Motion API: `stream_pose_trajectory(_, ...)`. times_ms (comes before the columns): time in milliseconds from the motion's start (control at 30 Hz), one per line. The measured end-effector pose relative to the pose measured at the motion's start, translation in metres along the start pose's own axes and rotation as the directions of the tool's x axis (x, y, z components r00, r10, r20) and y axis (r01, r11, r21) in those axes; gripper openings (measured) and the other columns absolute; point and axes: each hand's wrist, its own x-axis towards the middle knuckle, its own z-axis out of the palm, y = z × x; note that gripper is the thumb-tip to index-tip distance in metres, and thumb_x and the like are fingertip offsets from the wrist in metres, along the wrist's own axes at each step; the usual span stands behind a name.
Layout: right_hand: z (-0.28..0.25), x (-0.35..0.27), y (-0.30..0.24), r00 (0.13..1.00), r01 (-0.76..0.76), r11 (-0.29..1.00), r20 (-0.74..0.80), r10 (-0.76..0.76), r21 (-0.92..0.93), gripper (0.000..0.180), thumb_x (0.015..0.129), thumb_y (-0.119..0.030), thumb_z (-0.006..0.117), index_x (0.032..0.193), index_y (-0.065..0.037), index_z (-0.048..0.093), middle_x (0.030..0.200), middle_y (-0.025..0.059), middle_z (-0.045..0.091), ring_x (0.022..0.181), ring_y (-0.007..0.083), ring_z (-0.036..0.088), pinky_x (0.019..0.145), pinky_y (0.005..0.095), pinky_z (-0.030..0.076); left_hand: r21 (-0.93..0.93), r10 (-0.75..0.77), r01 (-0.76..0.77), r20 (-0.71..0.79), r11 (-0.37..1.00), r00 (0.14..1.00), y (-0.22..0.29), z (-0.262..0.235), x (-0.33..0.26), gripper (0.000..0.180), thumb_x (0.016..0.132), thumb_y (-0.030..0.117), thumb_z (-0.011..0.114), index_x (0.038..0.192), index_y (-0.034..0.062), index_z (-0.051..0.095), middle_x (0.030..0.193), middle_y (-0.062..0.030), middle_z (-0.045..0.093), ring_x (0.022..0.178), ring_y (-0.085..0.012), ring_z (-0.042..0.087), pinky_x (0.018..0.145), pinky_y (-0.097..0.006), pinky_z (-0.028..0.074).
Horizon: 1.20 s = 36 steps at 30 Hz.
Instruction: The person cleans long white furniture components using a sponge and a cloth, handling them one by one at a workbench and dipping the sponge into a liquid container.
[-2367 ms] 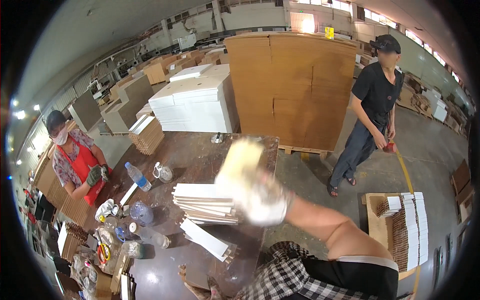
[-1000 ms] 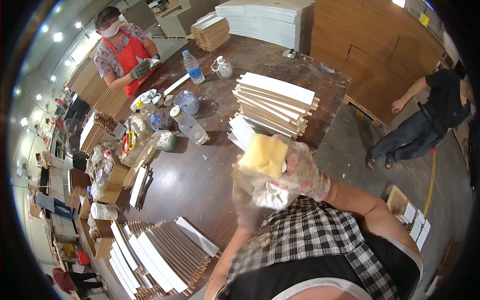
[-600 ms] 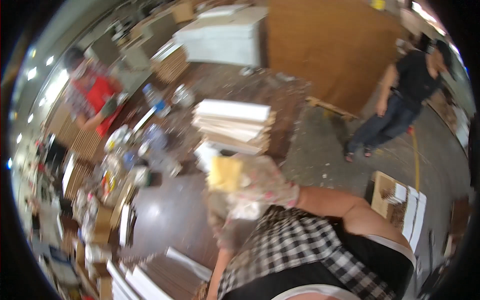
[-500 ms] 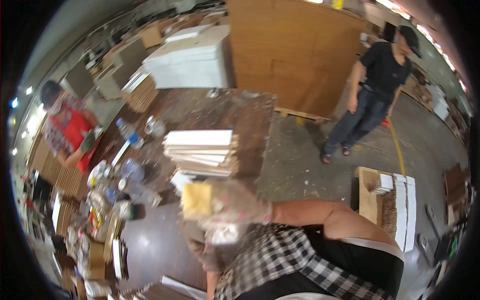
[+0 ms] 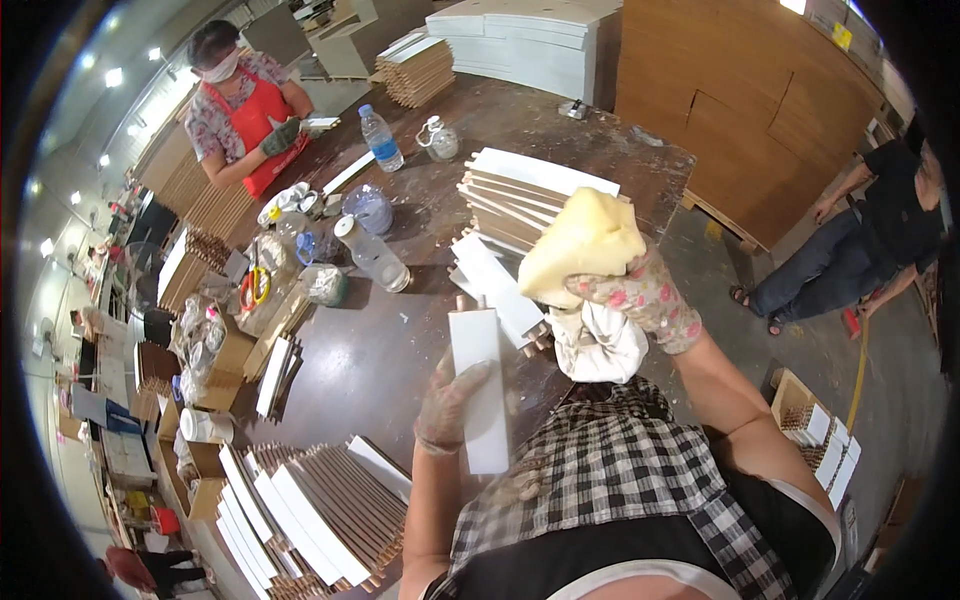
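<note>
Can't see most of the fingers on the left hand (image 5: 443,408), they're tucked under the white strip (image 5: 484,395), and that hand's kinda smeary too. Yellow sponge (image 5: 585,238) blocks part of the strip pile (image 5: 545,174) behind it. Big brown stack (image 5: 740,105) gets chopped by the top edge.

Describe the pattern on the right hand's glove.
The glove has a pink floral print on pale fabric; head view.

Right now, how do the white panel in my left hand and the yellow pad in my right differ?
Colour: the panel is white, the pad yellow.
Shape: the panel is a long, straight-edged strip; the pad is bunched and irregular.
Ends: the panel has brown pegs at its far end; the pad shows none.
Shared: each is held in a gloved hand, left and right.
</note>
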Motion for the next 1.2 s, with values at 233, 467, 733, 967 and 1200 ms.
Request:
stream_pose_trajectory(233,0.037,0.018,0.032,0.92,0.391,0.573,0.294,-0.258,-0.721,0.038,0.074,-0.027,0.076,0.102,-0.007,0.061,0.091,0.0041,0.066,0.077,0.0125,0.066,0.066,0.0278,0.057,0.146,0.166,-0.168,0.021,0.975,0.986,-0.008,0.003,-0.005,0.052,0.082,0.004,0.064,0.13,0.003,0.044,0.106,-0.0059,0.06,0.09,-0.0123,0.057,0.072,-0.027,0.05)
stream_pose_trajectory(467,0.018,0.017,0.036,0.917,0.399,0.584,0.31,-0.252,-0.707,0.039,0.073,-0.023,0.075,0.108,-0.013,0.062,0.098,0.0045,0.064,0.08,0.0148,0.064,0.071,0.0283,0.055,0.21,0.045,-0.026,-0.088,0.977,0.995,0.002,0.004,-0.011,0.051,0.081,0.007,0.063,0.128,-0.0002,0.045,0.114,-0.0072,0.057,0.104,-0.0145,0.052,0.091,-0.028,0.042)
stream_pose_trajectory(733,0.0,0.013,0.04,0.989,0.119,0.752,0.142,-0.035,-0.648,0.045,0.074,-0.028,0.074,0.113,-0.01,0.06,0.1,0.0045,0.065,0.086,0.0139,0.064,0.076,0.0324,0.053,0.074,0.043,-0.037,-0.077,0.997,0.996,-0.008,-0.018,-0.006,0.044,0.079,0.004,0.061,0.121,-0.0016,0.049,0.097,-0.0132,0.061,0.082,-0.0237,0.062,0.068,-0.034,0.053)
stream_pose_trajectory(967,0.021,0.029,0.015,0.997,0.002,0.893,-0.072,-0.038,-0.449,0.033,0.074,-0.009,0.076,0.102,-0.004,0.061,0.094,0.0033,0.066,0.087,0.0111,0.062,0.076,0.0265,0.052,0.01,-0.095,0.095,-0.015,0.995,0.995,-0.015,-0.029,-0.007,0.04,0.077,0.01,0.065,0.112,-0.0036,0.051,0.08,-0.0128,0.061,0.06,-0.025,0.062,0.05,-0.037,0.053)
stream_pose_trajectory(1200,0.05,0.036,0.041,0.883,0.47,0.579,0.354,-0.31,-0.666,0.04,0.078,-0.036,0.071,0.106,-0.012,0.056,0.097,0.0035,0.058,0.078,0.0154,0.063,0.069,0.0299,0.057,0.075,-0.031,0.036,-0.066,0.997,0.997,-0.004,-0.02,-0.013,0.05,0.083,0.008,0.062,0.129,0.0032,0.045,0.104,-0.007,0.061,0.087,-0.0129,0.059,0.071,-0.026,0.05)
